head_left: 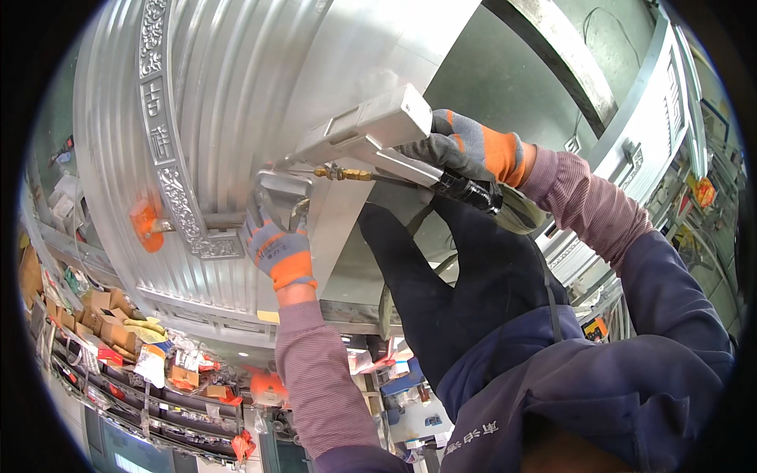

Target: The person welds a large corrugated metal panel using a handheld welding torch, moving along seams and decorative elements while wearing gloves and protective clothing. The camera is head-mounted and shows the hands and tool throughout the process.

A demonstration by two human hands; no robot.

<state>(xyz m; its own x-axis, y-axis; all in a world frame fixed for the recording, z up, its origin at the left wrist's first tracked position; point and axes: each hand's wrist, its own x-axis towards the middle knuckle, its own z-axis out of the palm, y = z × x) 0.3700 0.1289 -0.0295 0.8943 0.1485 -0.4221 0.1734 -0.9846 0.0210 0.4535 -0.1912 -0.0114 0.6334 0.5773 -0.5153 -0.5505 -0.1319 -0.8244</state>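
Note:
My right hand (473,146), in a grey and orange work glove, grips a silver gun-shaped tool (363,122). Black tape wraps the end of the tool's handle, and a brass fitting (343,172) shows beneath its body. The tool's nose points left over a ribbed silver metal panel (260,87). My left hand (277,246), gloved alike, is closed on a silver box-shaped piece (285,186) by the nose; whether this piece belongs to the tool I cannot tell. Its fingertips are partly hidden. An orange-headed mallet (146,225) lies on the panel left of my left hand.
A decorated silver strip (177,197) curves along the panel. At right stands another silver framed panel (654,118), and a metal beam (564,55) crosses the far right. Shelves with boxes and bags (150,347) fill the lower left. My legs are close to the panel's near edge.

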